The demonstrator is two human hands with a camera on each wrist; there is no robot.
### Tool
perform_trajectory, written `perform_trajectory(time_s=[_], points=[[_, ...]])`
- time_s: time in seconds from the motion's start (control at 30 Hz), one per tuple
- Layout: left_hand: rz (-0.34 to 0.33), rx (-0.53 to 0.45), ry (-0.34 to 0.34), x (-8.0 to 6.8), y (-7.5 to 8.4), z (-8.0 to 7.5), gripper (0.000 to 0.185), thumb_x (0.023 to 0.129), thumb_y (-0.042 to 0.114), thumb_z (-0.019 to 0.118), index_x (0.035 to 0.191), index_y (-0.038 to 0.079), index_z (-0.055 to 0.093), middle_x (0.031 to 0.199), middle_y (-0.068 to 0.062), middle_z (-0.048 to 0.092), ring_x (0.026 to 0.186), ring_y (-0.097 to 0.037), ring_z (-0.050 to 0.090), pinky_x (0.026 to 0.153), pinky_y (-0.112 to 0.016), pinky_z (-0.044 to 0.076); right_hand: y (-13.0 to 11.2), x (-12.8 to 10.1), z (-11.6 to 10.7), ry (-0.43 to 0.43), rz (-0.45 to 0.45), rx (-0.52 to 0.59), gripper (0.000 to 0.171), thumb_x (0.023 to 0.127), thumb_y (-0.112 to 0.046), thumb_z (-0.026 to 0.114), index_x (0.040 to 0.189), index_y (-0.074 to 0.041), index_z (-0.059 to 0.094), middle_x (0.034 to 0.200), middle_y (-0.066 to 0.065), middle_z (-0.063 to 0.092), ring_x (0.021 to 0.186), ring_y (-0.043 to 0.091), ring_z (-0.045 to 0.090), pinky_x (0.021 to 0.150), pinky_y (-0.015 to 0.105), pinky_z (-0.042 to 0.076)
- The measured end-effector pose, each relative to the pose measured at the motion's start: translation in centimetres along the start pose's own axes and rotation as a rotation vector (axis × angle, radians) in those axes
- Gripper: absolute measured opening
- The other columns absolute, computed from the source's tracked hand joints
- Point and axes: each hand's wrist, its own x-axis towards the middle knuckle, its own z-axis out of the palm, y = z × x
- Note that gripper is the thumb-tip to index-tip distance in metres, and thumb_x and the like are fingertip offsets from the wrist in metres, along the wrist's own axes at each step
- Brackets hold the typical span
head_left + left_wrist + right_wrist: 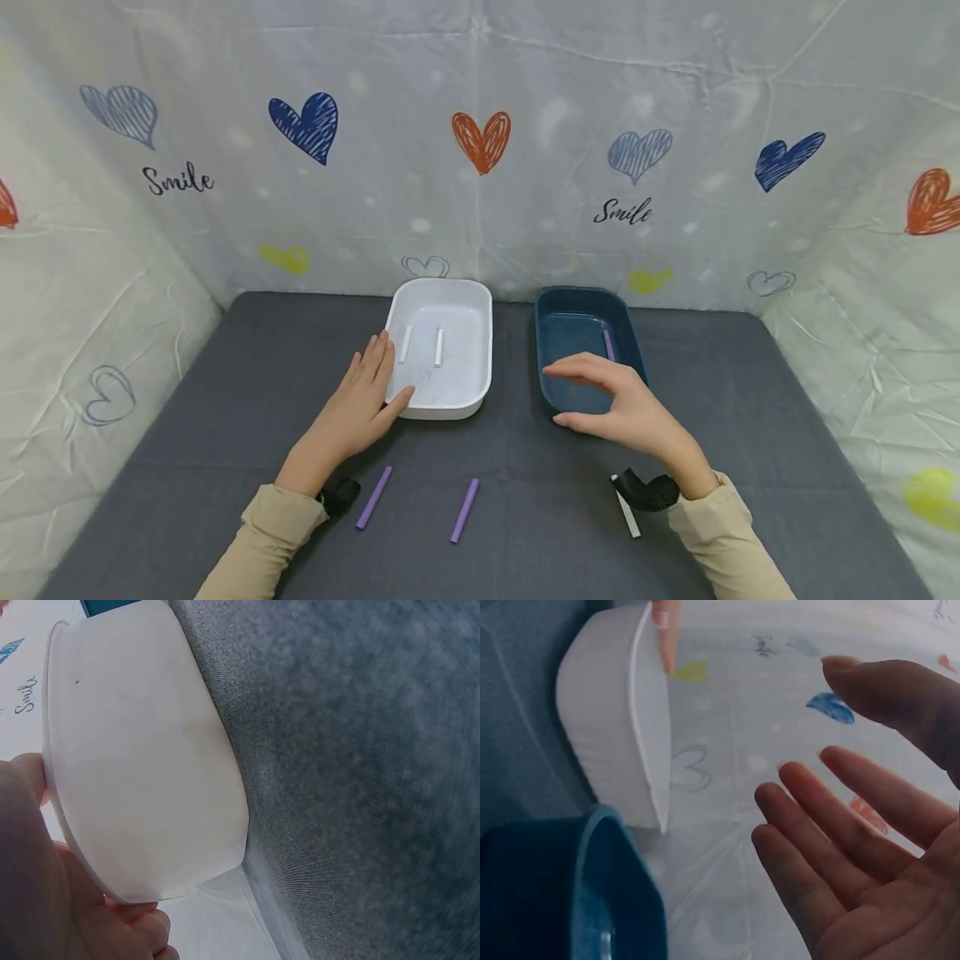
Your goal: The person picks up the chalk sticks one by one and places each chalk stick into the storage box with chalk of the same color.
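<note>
From where I stand, the right hand (630, 404) hangs above the near part of the dark teal rectangular tray (572, 323), thumb and fingers parted, holding nothing. The left hand (356, 412) rests, fingers straight, against the white rectangular tray (442, 413). On the grey desk (517, 517), a slim white stick (629, 518) lies personward of the right hand, the nearer one, its long axis pointing away and slightly left; two slim purple sticks (464, 512) lie nearer the left.

The left hand (362, 411) touches a white tray (468, 354) holding two white sticks (439, 347), and at the tray's three o'clock a dark blue tray (566, 337) with one purple stick (608, 344) sits near the right hand (626, 402).
</note>
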Motion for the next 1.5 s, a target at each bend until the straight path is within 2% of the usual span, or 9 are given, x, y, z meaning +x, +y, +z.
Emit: perform_trajectory(time_s=[0.2,0.3,0.43,0.67,0.8,0.93,1.1,1.27,1.5], points=[[-0.003,0.011,-0.003,-0.1,-0.3,0.0,0.082,0.105,0.047,0.041,0.155,-0.009,0.008,0.164,-0.022,-0.001,0.151,-0.035,-0.003,0.12,-0.055,0.006,1.1,-3.0,-0.8,-0.011,-0.032,0.079,0.052,0.084,0.001,0.078,0.133,-0.004,0.06,0.129,0.013,0.061,0.12,0.026,0.058,0.102,0.043,0.047],[-0.002,0.011,-0.003,-0.1,-0.3,0.0,0.082,0.105,0.047,0.04,0.155,-0.009,0.007,0.164,-0.021,-0.002,0.151,-0.035,-0.003,0.12,-0.054,0.006,1.6,-4.8,-1.1,-0.021,-0.03,0.113,0.053,0.083,0.006,0.076,0.133,0.001,0.059,0.128,0.017,0.06,0.12,0.028,0.059,0.1,0.039,0.049],[0.005,0.003,0.002,0.0,-0.2,0.0,0.082,0.105,0.048,0.04,0.155,-0.008,0.007,0.164,-0.021,-0.001,0.151,-0.035,-0.002,0.121,-0.052,0.004,2.6,-7.2,-1.4,-0.042,0.023,0.159,0.053,0.083,0.008,0.074,0.134,0.002,0.057,0.127,0.015,0.061,0.119,0.026,0.06,0.099,0.034,0.05],[-0.008,0.009,-0.006,-0.3,-0.1,0.0,0.082,0.105,0.047,0.041,0.155,-0.009,0.008,0.164,-0.022,-0.001,0.151,-0.036,-0.001,0.12,-0.054,0.006,4.2,-10.4,-1.7,-0.053,0.117,0.216,0.05,0.087,0.008,0.071,0.134,0.005,0.056,0.13,0.02,0.059,0.12,0.026,0.059,0.098,0.04,0.051],[-0.007,0.012,-0.005,-0.3,-0.1,0.0,0.082,0.105,0.047,0.041,0.155,-0.009,0.008,0.164,-0.022,-0.001,0.151,-0.036,-0.001,0.12,-0.054,0.006,5.3,-11.4,-1.8,-0.093,0.182,0.213,0.053,0.086,0.004,0.073,0.136,0.002,0.055,0.131,0.025,0.057,0.122,0.025,0.057,0.1,0.035,0.05],[0.003,0.001,0.004,-0.2,0.0,0.0,0.082,0.105,0.047,0.042,0.155,-0.009,0.009,0.164,-0.022,0.0,0.151,-0.037,-0.001,0.12,-0.054,0.005,6.5,-12.4,-1.5,-0.195,0.27,0.175,0.065,0.084,-0.007,0.08,0.142,-0.005,0.051,0.14,0.018,0.053,0.129,0.014,0.05,0.104,0.026,0.044],[0.007,-0.001,0.016,-0.1,0.0,0.1,0.082,0.105,0.047,0.042,0.155,-0.009,0.01,0.164,-0.022,0.001,0.151,-0.036,0.0,0.12,-0.054,0.006,7.5,-13.3,-0.9,-0.288,0.249,0.123,0.081,0.079,-0.013,0.085,0.149,-0.01,0.044,0.15,0.011,0.04,0.136,0.011,0.036,0.107,0.021,0.032],[0.004,0.005,0.01,-0.2,-0.1,0.2,0.082,0.105,0.048,0.041,0.155,-0.008,0.009,0.164,-0.02,0.0,0.151,-0.035,-0.001,0.12,-0.053,0.005,7.7,-13.7,-0.3,-0.285,0.198,0.082,0.084,0.078,-0.017,0.086,0.15,-0.011,0.043,0.15,0.011,0.037,0.134,0.015,0.035,0.104,0.023,0.032],[-0.003,0.003,-0.001,-0.3,-0.1,0.1,0.081,0.105,0.047,0.042,0.155,-0.008,0.008,0.164,-0.021,-0.001,0.151,-0.034,-0.002,0.12,-0.053,0.004,7.6,-13.7,0.0,-0.244,0.251,0.059,0.075,0.08,-0.024,0.084,0.146,-0.017,0.049,0.145,0.003,0.044,0.129,0.014,0.04,0.1,0.023,0.036]])
